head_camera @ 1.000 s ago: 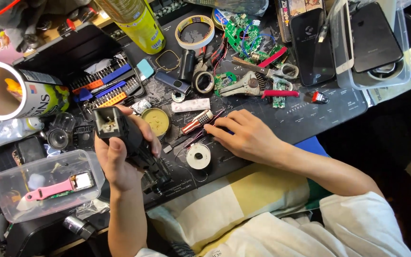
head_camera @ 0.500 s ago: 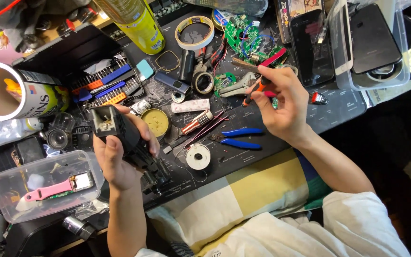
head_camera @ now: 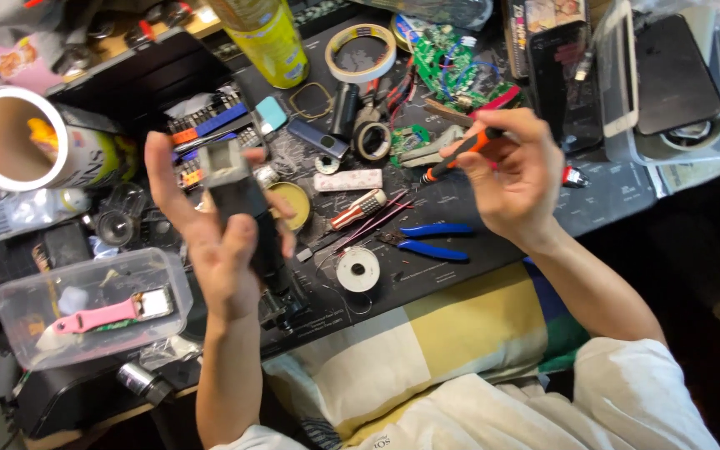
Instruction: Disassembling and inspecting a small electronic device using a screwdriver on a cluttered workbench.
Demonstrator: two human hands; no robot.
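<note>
Black plastic fills the left hand (head_camera: 222, 242): a blocky device body (head_camera: 243, 212), raised off the work mat (head_camera: 610, 196) and gripped around its middle, its open grey end turned up toward the camera. Judging by that exposed opening, the casing is already open at this end, though what sits inside is too dim to tell. The right hand (head_camera: 514, 175), well apart to the right, pinches an orange-and-black screwdriver (head_camera: 460, 154) between thumb and fingers; its tip points toward the device but has not reached it, so any work on the opening looks not yet begun. Below the right hand blue-handled pliers (head_camera: 427, 240) lie loose on the mat, and between the hands, lower down, sits a small solder spool (head_camera: 357, 269), untouched.
</note>
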